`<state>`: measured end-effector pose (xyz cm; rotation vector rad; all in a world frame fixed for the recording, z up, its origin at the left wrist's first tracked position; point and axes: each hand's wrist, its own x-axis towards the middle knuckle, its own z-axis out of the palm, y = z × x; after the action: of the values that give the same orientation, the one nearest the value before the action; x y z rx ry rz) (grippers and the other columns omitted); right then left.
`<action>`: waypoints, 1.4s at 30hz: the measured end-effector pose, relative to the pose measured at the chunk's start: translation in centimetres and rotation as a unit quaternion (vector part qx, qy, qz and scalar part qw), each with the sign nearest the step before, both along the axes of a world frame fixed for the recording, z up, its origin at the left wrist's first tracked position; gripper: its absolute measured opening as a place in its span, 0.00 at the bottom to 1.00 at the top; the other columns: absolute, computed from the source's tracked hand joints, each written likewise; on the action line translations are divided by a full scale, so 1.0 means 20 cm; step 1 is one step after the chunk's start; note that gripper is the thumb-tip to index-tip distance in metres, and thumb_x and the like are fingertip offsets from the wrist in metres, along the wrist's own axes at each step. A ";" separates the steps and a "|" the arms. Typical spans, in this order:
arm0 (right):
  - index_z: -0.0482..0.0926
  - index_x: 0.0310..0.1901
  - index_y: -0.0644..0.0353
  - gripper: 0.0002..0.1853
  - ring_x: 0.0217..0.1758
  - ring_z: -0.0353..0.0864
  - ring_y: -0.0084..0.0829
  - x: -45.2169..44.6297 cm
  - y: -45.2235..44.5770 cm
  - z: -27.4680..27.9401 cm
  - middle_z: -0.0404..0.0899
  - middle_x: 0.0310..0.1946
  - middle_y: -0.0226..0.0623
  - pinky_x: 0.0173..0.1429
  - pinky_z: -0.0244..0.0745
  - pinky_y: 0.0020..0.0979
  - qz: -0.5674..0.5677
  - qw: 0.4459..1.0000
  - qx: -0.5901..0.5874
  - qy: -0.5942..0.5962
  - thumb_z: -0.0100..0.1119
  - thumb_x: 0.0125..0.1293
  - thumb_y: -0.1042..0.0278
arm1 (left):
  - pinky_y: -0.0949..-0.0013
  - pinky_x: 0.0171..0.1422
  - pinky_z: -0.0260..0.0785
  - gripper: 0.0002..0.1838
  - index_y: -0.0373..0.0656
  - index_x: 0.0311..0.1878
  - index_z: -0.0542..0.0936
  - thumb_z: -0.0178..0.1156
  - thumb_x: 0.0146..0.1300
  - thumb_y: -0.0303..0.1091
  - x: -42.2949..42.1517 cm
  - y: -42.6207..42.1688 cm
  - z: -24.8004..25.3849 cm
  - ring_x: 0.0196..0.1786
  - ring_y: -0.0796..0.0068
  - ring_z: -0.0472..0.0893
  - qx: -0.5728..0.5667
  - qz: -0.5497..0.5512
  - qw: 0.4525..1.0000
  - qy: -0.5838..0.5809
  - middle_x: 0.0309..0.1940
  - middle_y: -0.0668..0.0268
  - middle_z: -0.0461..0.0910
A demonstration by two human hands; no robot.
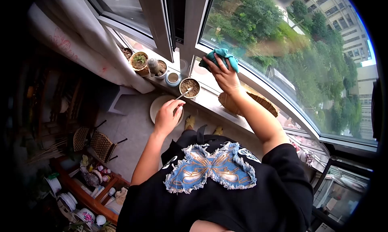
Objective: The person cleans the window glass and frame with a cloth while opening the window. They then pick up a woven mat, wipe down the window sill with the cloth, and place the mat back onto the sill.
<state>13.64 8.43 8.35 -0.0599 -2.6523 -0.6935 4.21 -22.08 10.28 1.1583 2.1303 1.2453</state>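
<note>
My right hand point(224, 75) is spread over a bunched green cloth point(223, 57), gripping it at the lower left corner of the window pane point(279, 50). Lower down, my left hand point(169, 117) pinches the handle of a thin, light spoon-like tool point(182, 95). The tip of that tool reaches into the brown soil of a round plant pot point(190, 87) on the sill. Fine detail at the tip is too small to make out.
Along the sill stand a cactus pot point(157, 67), a pale blue cup point(173, 79) and a pot with small green leaves point(139, 61). A woven basket point(260, 104) lies beneath my right forearm. A curtain point(81, 42) hangs left; a wicker chair point(101, 145) stands behind.
</note>
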 end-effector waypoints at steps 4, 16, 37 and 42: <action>0.81 0.68 0.36 0.24 0.84 0.53 0.35 0.31 0.10 0.01 0.54 0.83 0.13 0.84 0.50 0.46 -0.035 0.998 0.054 -0.026 0.58 0.71 0.57 | 0.67 0.51 0.79 0.11 0.37 0.53 0.84 0.61 0.70 0.23 0.09 0.05 -0.03 0.45 0.66 0.86 0.008 -0.008 1.000 -0.012 0.44 0.59 0.85; 0.82 0.66 0.32 0.24 0.81 0.59 0.31 1.43 0.52 0.04 0.58 0.81 0.07 0.83 0.57 0.40 -0.072 0.996 0.027 -0.034 0.58 0.68 0.60 | 0.67 0.48 0.79 0.10 0.37 0.53 0.84 0.61 0.70 0.23 0.65 0.25 -0.07 0.42 0.68 0.86 -0.028 -0.010 1.000 -0.010 0.42 0.59 0.85; 0.86 0.58 0.44 0.18 0.78 0.65 0.27 3.75 1.14 0.04 0.67 0.76 0.07 0.81 0.63 0.27 -0.235 0.966 -0.101 -0.037 0.59 0.68 0.69 | 0.67 0.51 0.79 0.11 0.39 0.54 0.84 0.62 0.70 0.24 1.69 0.74 0.11 0.46 0.69 0.87 -0.139 -0.226 0.962 0.062 0.44 0.60 0.86; 0.88 0.49 0.51 0.13 0.78 0.66 0.30 3.76 1.03 0.06 0.73 0.73 0.12 0.79 0.67 0.29 -0.273 0.943 -0.186 0.030 0.60 0.66 0.71 | 0.67 0.51 0.79 0.11 0.38 0.54 0.84 0.62 0.70 0.23 1.76 0.85 0.12 0.45 0.67 0.87 -0.125 -0.279 0.948 0.093 0.42 0.58 0.87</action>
<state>88.91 29.05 9.57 -0.9324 -2.6779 -0.3196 39.36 -4.99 12.71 1.6535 1.8127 0.6151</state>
